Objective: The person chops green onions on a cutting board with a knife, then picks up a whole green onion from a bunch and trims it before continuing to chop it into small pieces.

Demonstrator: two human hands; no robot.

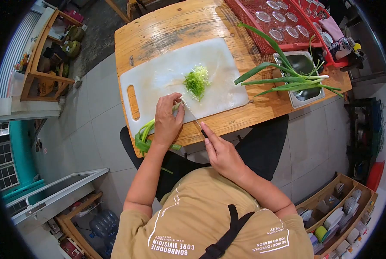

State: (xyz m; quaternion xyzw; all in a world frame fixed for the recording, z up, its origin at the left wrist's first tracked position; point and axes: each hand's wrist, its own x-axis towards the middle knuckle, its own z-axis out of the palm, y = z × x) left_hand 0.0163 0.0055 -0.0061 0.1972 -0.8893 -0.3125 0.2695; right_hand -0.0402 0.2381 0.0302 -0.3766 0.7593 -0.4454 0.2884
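My left hand (169, 117) is closed around a bunch of green onions (146, 129) on the white cutting board (158, 73). Their green tops trail off the board's near left corner. In my right hand (221, 151) is a knife (196, 118) with a dark handle, its blade beside my left fingertips at the onions' cut end. A pile of chopped green onion (196, 83) lies in the middle of the board, farther from me than both hands.
More whole green onions (288, 77) lie across a metal container (307, 93) at the wooden table's (158, 28) right end. Behind stands a red crate (262, 39) with several glasses. A wooden box of dishes (337, 211) is at lower right.
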